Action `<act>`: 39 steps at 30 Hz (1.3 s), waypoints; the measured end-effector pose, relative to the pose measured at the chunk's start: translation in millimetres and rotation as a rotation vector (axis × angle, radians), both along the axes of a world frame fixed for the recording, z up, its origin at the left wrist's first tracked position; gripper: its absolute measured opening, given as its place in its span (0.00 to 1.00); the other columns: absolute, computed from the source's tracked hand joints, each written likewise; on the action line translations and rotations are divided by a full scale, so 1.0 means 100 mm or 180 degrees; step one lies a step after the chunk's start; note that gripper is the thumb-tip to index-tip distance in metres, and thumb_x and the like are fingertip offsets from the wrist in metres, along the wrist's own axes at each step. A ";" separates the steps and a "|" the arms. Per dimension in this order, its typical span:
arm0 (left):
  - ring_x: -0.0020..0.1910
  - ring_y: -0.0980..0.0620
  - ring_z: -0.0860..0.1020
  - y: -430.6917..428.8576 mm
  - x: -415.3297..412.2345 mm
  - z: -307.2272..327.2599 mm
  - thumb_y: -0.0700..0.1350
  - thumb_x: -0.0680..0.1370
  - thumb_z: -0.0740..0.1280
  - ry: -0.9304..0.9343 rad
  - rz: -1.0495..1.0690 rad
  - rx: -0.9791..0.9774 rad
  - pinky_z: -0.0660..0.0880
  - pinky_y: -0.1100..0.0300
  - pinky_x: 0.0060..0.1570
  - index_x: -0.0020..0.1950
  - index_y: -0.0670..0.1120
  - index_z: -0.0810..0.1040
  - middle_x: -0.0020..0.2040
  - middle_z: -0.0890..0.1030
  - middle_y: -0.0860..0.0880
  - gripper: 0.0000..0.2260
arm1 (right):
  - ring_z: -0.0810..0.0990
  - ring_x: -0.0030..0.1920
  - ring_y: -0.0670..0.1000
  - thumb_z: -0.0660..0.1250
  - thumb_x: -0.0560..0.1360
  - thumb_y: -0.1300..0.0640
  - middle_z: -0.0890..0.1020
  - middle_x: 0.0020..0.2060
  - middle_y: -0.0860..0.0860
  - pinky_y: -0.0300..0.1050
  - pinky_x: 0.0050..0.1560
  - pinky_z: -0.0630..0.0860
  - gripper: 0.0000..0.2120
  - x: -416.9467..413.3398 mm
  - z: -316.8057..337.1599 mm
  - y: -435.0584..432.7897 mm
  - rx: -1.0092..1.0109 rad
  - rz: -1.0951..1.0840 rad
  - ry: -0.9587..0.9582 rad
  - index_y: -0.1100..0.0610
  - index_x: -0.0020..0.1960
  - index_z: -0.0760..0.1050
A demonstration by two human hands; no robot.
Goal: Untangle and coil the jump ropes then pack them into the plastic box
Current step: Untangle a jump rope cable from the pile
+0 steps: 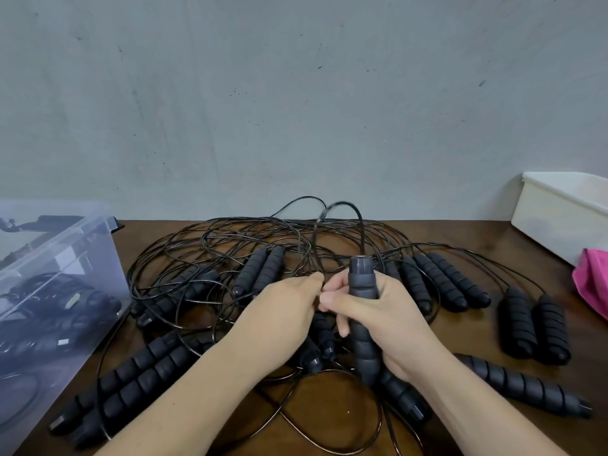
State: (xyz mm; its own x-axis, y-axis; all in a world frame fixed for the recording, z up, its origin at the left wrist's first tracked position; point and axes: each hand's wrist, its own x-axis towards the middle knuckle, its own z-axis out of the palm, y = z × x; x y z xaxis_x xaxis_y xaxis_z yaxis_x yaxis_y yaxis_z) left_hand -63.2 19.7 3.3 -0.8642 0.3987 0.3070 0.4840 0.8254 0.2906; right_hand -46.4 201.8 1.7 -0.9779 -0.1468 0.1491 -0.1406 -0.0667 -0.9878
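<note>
Head view, looking down at two bare forearms over a dark wooden table (513, 235). One foam-covered handle (362, 291) is being gripped upright by the right hand (388, 317), with fingers and thumb wrapped round its middle. From the handle's top, a thin black cord (345, 205) is being arched up and back down towards the left hand (286, 311), just beside the right one. There it seems to be pinched between curled fingertips, though the exact contact is being hidden by the fingers.

Beyond and around both hands, the other jump ropes (230, 245) are being left in a loose tangle of overlapping loops, with ridged handles lying in pairs to either side. The clear plastic box (82, 258) is being kept well to the left of the left hand, with some dark coiled ropes already inside.

The cords are probably light, springy and slick, likely to snag on one another and to uncoil if released. The padded handles look like the firm, grippy places to hold, with the cord being fed through the fingers close to them.

Far to the right of the right hand, a white tub (559, 209) and a pink cloth (592, 287) are being kept at the table's edge. A plain grey wall (296, 93) is rising behind.
</note>
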 end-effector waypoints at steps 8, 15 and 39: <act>0.47 0.46 0.80 0.01 0.07 -0.05 0.49 0.87 0.56 0.0147 -0.0282 -0.0168 0.76 0.49 0.47 0.63 0.50 0.76 0.46 0.79 0.51 0.11 | 0.78 0.31 0.54 0.77 0.76 0.60 0.80 0.32 0.61 0.45 0.38 0.79 0.12 0.01 0.00 -0.07 -0.0561 -0.0285 -0.0116 0.62 0.39 0.78; 0.42 0.47 0.78 -0.02 0.09 -0.04 0.56 0.86 0.50 0.0061 -0.0243 0.0111 0.75 0.46 0.44 0.52 0.52 0.70 0.42 0.78 0.52 0.14 | 0.76 0.30 0.55 0.75 0.75 0.61 0.76 0.35 0.61 0.46 0.29 0.77 0.10 0.02 0.07 -0.05 -0.1294 0.0270 -0.0626 0.60 0.41 0.74; 0.42 0.47 0.79 0.01 0.03 -0.09 0.47 0.84 0.53 0.0056 -0.0226 -0.0376 0.70 0.56 0.41 0.55 0.49 0.76 0.44 0.77 0.52 0.12 | 0.76 0.26 0.55 0.75 0.79 0.63 0.85 0.38 0.61 0.46 0.28 0.75 0.03 0.04 -0.02 -0.07 -0.0032 -0.0205 0.0159 0.62 0.52 0.83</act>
